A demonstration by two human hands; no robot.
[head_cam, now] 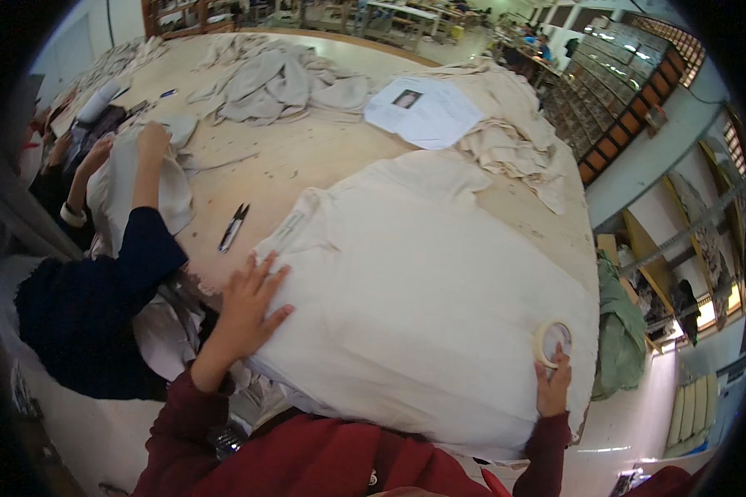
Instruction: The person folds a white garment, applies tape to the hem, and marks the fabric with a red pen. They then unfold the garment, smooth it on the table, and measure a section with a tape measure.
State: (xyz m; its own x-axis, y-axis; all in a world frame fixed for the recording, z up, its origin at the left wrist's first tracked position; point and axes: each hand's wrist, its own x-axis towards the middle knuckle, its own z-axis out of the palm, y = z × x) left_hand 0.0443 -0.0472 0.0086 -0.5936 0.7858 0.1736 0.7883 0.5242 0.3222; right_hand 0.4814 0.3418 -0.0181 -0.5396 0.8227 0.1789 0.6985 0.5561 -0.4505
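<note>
A white T-shirt [423,279] lies spread on the table before me, its neck opening at the left and one sleeve pointing to the far side. My left hand [252,304] rests on the shirt's left edge just below the collar, fingers apart and holding nothing. At the right end of the shirt, my right hand [553,379] grips a roll of cream masking tape [541,348], with a finger inside its ring. Thread snips [233,228] lie on the table beyond my left hand.
Printed paper sheets [435,121] lie on crumpled cream cloth [516,136] at the far right. A heap of grey garments [273,81] is at the back. On my left, a co-worker's hands [154,141] handle a pale garment [177,180]. Green cloth [618,335] hangs beyond the table's right edge.
</note>
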